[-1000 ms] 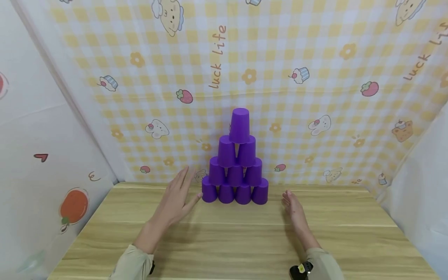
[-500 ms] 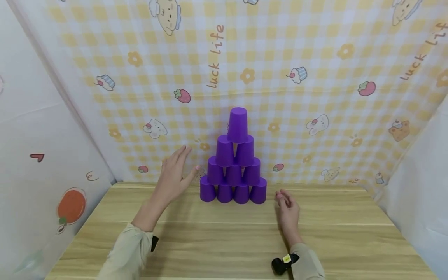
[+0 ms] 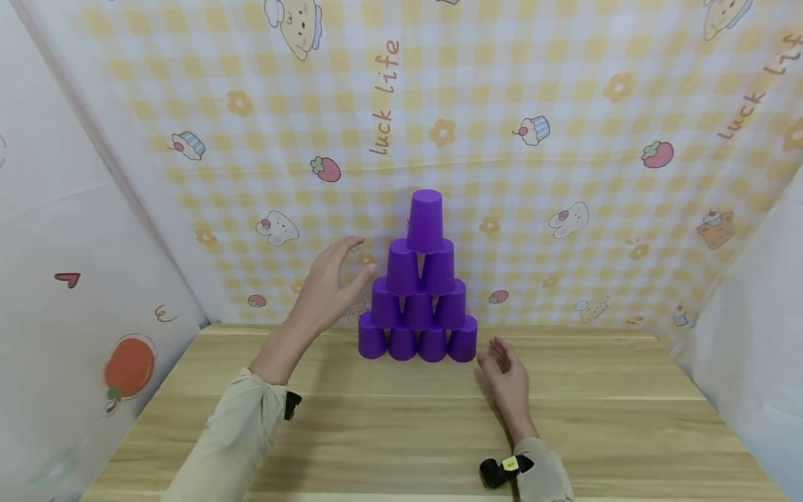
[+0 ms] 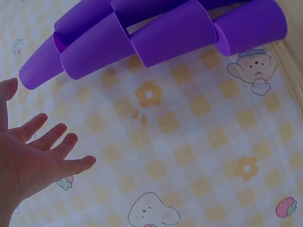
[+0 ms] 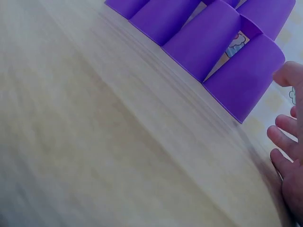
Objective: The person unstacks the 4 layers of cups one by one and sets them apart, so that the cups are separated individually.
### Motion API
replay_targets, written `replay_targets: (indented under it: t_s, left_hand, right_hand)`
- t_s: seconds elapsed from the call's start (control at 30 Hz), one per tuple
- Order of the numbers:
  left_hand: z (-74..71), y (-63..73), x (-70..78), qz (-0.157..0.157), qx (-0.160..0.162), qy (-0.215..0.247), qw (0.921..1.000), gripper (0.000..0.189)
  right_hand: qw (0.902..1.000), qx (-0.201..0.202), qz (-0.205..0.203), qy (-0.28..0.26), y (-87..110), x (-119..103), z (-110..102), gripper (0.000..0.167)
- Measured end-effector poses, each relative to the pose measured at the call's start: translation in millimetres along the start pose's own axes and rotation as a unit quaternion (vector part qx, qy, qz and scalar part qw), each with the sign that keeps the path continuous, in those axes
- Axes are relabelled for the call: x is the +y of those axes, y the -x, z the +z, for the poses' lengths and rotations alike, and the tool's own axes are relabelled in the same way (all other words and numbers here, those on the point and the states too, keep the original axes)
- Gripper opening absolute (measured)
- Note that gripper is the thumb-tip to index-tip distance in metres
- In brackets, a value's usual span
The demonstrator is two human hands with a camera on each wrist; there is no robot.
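Purple cups stand upside down in a four-tier pyramid in the head view, narrowing to a single top cup (image 3: pixel 426 222). My left hand (image 3: pixel 329 286) is raised left of the pyramid, about level with its upper tiers, fingers spread and nothing held. In the left wrist view the same hand (image 4: pixel 35 156) is apart from the cups. Low on the other side, my right hand (image 3: pixel 507 380) is beside the bottom right cup (image 3: pixel 462 339), its fingers loosely bent around nothing. The right wrist view has the thumb of that hand (image 5: pixel 291 137) close to an end cup (image 5: pixel 246 80); contact cannot be told.
The pyramid stands near the back of a wooden table (image 3: pixel 389 432). Behind it hangs a yellow-checked cloth (image 3: pixel 477 84) with printed cartoons. White sheets (image 3: pixel 56 209) close off the sides. Each wrist wears a small black camera (image 3: pixel 495 473).
My left hand has risen from beside the lower tiers to the upper ones and come nearer the cups. My right hand has shifted left toward the bottom right cup. The pyramid stands unchanged.
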State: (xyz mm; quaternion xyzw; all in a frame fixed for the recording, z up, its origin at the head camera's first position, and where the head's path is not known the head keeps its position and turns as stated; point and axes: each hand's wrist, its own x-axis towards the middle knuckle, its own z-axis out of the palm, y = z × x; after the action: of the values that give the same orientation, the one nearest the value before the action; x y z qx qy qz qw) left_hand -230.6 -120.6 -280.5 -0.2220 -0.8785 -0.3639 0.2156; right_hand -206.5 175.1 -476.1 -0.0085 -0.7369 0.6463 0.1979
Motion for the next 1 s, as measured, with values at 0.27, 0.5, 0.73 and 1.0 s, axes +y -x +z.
replay_targets:
  t_s: [0.27,0.5,0.73,1.0]
  left_hand:
    - [4.0,-17.7,9.4,-0.064,-0.020,0.062,0.9958,0.062]
    - [9.1,-35.8,22.6,-0.090,-0.052,0.107,0.9888,0.073]
    - [18.7,-54.7,36.0,-0.108,-0.047,0.139,0.9832,0.077]
    - [19.4,-69.9,46.9,-0.083,-0.022,0.151,0.9847,0.075]
  right_hand:
    - [0.9999,-0.008,-0.007,0.008,-6.3,20.3,0.9,0.054]
    - [0.9976,-0.007,-0.006,0.069,-7.9,29.3,9.6,0.058]
    - [0.9926,-0.003,-0.007,0.121,-13.3,28.1,18.8,0.064]
    - [0.9929,-0.011,-0.012,0.118,-18.4,30.8,30.0,0.076]
